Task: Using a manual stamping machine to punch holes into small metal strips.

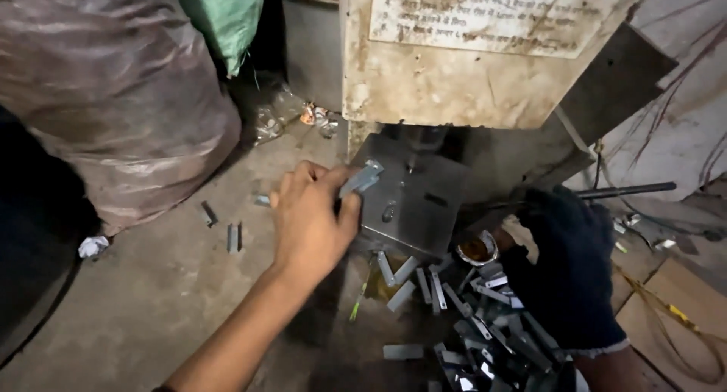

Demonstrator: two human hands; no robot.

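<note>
- Hands first: the bare left hand point(309, 219) pinches a small flat grey metal strip point(359, 180) between thumb and fingers, and holds it at the edge of the grey steel plate point(424, 210) of the press; the strip is tilted and not yet lying flat there.
- The right hand point(566, 267) wears a dark knitted glove; it rests on the heap of small grey metal strips point(485, 339) below the plate; I cannot tell if it grips one or just lies on them, as the fingers are hidden.
- How far along, as I judge it: one strip is up at the plate, and many more wait in the heap, so a lot looks left; a few loose metal strips point(233, 237) lie apart on the dusty concrete floor point(166, 301); I cannot tell which ones are already pressed.
- Things around: a big dirty cream metal machine box point(454, 81) hangs right above the plate; a thin dark steel rod point(628, 189) sticks out to the right; a small round metal cup with brown stuff point(476, 249) sits just beside the heap.
- A large bulging plastic sack point(113, 96) stands at the left, with a green cloth bag point(223, 17) behind it; a crumpled white paper scrap point(93, 246) lies near the sack.
- In the way: the machine box sits low over the plate, so the gap for fingers looks tight.
</note>
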